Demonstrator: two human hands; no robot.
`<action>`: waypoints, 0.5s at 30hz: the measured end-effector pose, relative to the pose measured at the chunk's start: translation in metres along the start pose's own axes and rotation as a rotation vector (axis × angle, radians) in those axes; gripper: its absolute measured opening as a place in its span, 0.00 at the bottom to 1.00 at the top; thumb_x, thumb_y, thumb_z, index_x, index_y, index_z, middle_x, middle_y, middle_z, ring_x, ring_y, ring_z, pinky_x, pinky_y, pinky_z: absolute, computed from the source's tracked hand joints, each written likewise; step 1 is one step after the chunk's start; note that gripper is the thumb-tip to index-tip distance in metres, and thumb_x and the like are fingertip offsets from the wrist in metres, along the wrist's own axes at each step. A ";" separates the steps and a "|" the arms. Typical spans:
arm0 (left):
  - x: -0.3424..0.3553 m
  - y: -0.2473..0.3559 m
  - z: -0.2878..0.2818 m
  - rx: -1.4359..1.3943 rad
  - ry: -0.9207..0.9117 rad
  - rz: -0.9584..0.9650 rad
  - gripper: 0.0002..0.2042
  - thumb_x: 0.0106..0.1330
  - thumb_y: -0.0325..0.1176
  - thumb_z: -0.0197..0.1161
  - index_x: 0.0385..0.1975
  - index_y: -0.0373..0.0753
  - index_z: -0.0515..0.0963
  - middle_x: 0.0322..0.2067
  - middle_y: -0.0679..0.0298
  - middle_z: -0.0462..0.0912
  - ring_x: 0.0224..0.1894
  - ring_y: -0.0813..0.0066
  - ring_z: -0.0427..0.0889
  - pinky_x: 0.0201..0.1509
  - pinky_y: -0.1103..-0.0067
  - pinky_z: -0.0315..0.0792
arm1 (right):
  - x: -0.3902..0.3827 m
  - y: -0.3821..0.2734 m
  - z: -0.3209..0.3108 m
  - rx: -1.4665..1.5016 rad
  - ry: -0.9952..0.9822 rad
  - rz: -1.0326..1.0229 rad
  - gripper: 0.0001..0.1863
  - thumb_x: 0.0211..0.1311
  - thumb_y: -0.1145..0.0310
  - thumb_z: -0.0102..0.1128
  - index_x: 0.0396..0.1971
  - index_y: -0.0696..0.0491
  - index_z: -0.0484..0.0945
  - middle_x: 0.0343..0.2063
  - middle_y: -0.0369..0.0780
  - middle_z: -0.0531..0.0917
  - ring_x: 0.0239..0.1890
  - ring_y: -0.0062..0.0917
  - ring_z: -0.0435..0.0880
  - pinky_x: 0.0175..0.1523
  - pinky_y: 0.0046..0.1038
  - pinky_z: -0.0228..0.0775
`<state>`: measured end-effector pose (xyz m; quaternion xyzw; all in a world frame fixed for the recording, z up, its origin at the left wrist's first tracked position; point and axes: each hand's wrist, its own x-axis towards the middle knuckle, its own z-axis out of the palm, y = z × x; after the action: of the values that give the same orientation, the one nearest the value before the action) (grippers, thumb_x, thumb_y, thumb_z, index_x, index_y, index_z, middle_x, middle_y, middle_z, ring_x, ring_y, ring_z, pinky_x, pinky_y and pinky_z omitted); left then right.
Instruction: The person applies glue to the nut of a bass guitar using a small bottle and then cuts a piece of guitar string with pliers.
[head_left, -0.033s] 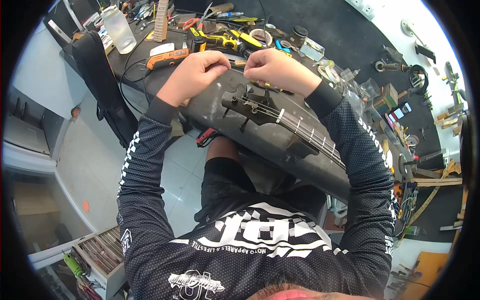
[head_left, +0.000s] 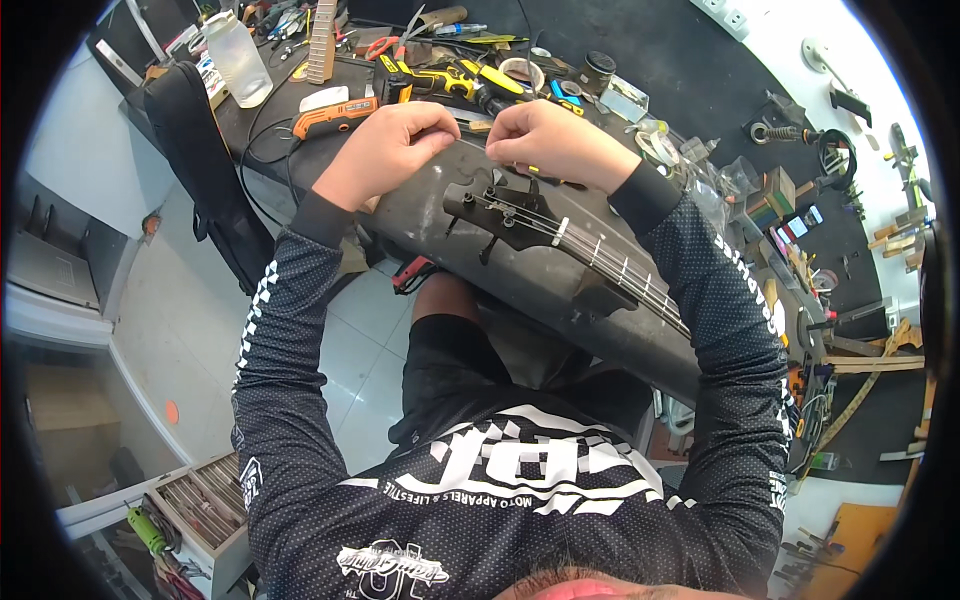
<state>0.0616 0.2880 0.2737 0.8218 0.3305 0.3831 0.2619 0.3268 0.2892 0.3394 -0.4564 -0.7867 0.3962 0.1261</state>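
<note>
A black bass guitar neck [head_left: 610,265] lies across the dark workbench [head_left: 420,215], its headstock [head_left: 500,215] pointing toward my hands. My left hand [head_left: 385,145] and my right hand [head_left: 550,140] hover just beyond the headstock with their fingers pinched. A thin string [head_left: 462,128] seems to run between them. Something small with a yellowish end shows under my right fingers; I cannot tell what it is. Metal strings and white fret markers run along the neck toward the right.
An orange-handled tool [head_left: 335,118], yellow-and-black tools [head_left: 450,80], a clear plastic bottle [head_left: 238,60] and a loose wooden guitar neck [head_left: 322,40] lie behind my hands. A black bag [head_left: 205,170] hangs off the bench's left end. A drawer of tools [head_left: 195,505] stands open at lower left.
</note>
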 end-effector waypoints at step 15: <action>0.000 -0.001 -0.008 0.094 -0.139 -0.087 0.04 0.74 0.26 0.67 0.44 0.33 0.83 0.32 0.62 0.83 0.35 0.79 0.80 0.43 0.79 0.75 | 0.002 0.016 0.004 -0.051 -0.081 0.049 0.13 0.75 0.63 0.68 0.46 0.57 0.89 0.33 0.32 0.88 0.33 0.15 0.83 0.43 0.23 0.78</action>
<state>0.0551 0.2901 0.2773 0.8426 0.3646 0.2976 0.2619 0.3331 0.2934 0.3241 -0.4621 -0.7895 0.3973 0.0729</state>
